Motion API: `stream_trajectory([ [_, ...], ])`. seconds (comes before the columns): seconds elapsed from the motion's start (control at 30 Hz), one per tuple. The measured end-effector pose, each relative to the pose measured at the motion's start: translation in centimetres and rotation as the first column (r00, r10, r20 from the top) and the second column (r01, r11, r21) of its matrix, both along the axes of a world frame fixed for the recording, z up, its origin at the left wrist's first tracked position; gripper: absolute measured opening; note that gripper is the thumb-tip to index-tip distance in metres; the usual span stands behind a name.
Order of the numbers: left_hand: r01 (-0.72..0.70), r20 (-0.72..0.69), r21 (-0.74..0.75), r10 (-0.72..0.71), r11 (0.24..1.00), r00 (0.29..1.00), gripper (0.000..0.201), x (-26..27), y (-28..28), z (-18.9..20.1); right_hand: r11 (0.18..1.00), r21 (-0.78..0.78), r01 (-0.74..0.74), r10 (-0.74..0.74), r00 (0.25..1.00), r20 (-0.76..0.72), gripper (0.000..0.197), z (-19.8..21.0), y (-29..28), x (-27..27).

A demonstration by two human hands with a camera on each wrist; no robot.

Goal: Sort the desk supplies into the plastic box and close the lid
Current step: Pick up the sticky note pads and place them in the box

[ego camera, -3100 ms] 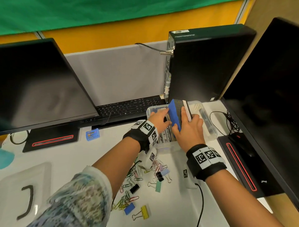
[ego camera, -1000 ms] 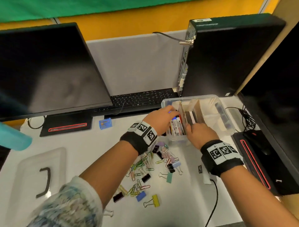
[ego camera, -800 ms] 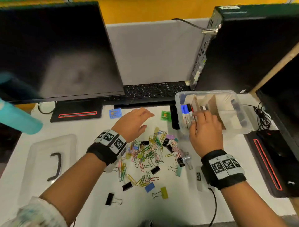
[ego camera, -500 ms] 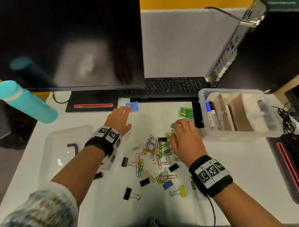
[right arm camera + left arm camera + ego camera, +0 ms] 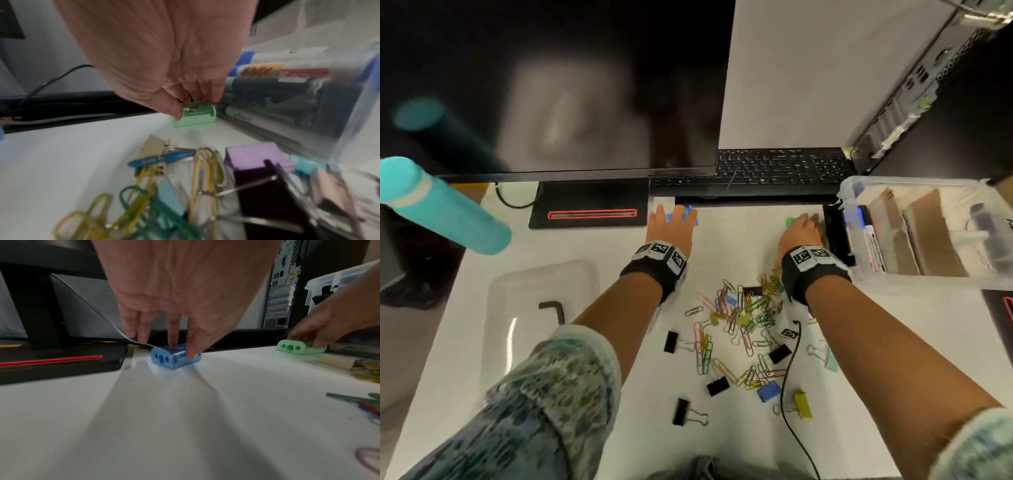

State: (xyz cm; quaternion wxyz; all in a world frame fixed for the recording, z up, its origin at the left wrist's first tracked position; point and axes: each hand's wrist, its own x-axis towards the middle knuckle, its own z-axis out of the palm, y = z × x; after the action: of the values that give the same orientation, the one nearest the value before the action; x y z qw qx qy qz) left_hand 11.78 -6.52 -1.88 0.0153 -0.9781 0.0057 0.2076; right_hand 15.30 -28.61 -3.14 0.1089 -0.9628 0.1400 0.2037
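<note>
A blue pencil sharpener [image 5: 164,359] lies on the white desk by the monitor base. My left hand [image 5: 176,347] pinches it, thumb on its right side and fingers on top. My right hand [image 5: 195,104] pinches a green sharpener [image 5: 195,116] between thumb and fingers, close to the clear plastic box [image 5: 928,277]. Both sharpeners still rest on the desk. The box holds markers [image 5: 267,81] and cardboard dividers. In the head view the left hand [image 5: 671,222] and the right hand [image 5: 799,229] mostly cover the two sharpeners. Coloured paper clips and binder clips [image 5: 739,318] lie scattered between my forearms.
The clear lid [image 5: 517,308] with a black handle lies at the left. A teal bottle [image 5: 445,209] is at the far left. A monitor [image 5: 551,85], its base [image 5: 592,205] and a keyboard [image 5: 774,168] line the back. A computer tower [image 5: 945,85] stands behind the box.
Both hands left the box and moved out over the desk. The left has closed on the blue sharpener, and the right has passed over the clips and closed on the green one.
</note>
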Motion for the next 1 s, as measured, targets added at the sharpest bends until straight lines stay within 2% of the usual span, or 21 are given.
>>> stream_trajectory([
  [0.13, 0.032, 0.062, -0.001, -0.031, 1.000, 0.998, 0.056, -0.5, -0.1, 0.9, 0.994, -0.082, -0.074, 0.079, 0.994, 0.069, 0.048, 0.1, 0.3, -0.3],
  [0.2, -0.002, 0.056, -0.021, 0.003, 1.000, 0.998, 0.050, -0.9, -0.5, 1.1, 0.997, -0.052, -0.055, 0.060, 0.994, 0.089, 0.041, 0.7, 0.6, -0.6],
  [0.3, -0.053, 0.038, -0.039, 0.055, 0.998, 0.998, 0.048, -1.4, -0.8, 0.9, 0.988, 0.151, -0.035, 0.012, 0.988, 0.152, 0.043, 3.0, 1.3, -1.0],
  [0.4, -0.073, 0.050, -0.017, 0.073, 0.997, 0.996, 0.045, -1.7, -0.9, 0.9, 0.873, 0.459, -0.163, 0.047, 0.966, 0.254, 0.042, 6.8, 1.6, -2.8],
  [0.47, -0.080, 0.034, 0.006, 0.080, 0.997, 0.996, 0.050, -1.9, -0.8, 1.1, 0.817, 0.518, -0.254, 0.028, 0.915, 0.403, 0.043, 9.5, 0.6, -4.3],
  [0.53, -0.095, 0.040, 0.025, 0.094, 0.995, 0.995, 0.052, -2.3, -0.9, 1.3, 0.832, 0.474, -0.289, -0.035, 0.825, 0.564, 0.047, 11.3, -1.8, -5.1],
  [0.63, -0.145, 0.073, 0.006, 0.145, 0.989, 0.987, 0.044, -3.2, -1.4, 1.0, 0.872, 0.442, -0.212, -0.184, 0.694, 0.696, 0.048, 12.6, -7.0, -5.5],
  [0.7, -0.159, 0.092, -0.001, 0.158, 0.987, 0.983, 0.044, -4.0, -1.9, 0.5, 0.929, 0.357, -0.100, -0.204, 0.667, 0.717, 0.049, 12.7, -10.6, -5.1],
  [0.77, -0.149, 0.116, 0.010, 0.147, 0.989, 0.982, 0.043, -4.7, -2.3, 0.2, 0.984, 0.175, 0.017, -0.128, 0.755, 0.643, 0.058, 12.6, -13.5, -4.5],
  [0.83, -0.143, 0.136, 0.005, 0.141, 0.990, 0.981, 0.039, -5.3, -2.6, 0.1, 0.996, 0.038, 0.081, -0.089, 0.874, 0.477, 0.066, 12.5, -15.3, -3.8],
  [0.87, -0.144, 0.140, 0.001, 0.143, 0.990, 0.980, 0.039, -5.5, -2.7, 0.2, 0.996, 0.001, 0.091, -0.083, 0.908, 0.412, 0.065, 12.6, -15.8, -3.3],
  [1.0, -0.170, 0.122, -0.013, 0.170, 0.985, 0.978, 0.045, -6.2, -3.2, 0.6, 0.981, -0.188, -0.044, 0.088, 0.969, 0.233, 0.053, 12.2, -16.3, -1.1],
])
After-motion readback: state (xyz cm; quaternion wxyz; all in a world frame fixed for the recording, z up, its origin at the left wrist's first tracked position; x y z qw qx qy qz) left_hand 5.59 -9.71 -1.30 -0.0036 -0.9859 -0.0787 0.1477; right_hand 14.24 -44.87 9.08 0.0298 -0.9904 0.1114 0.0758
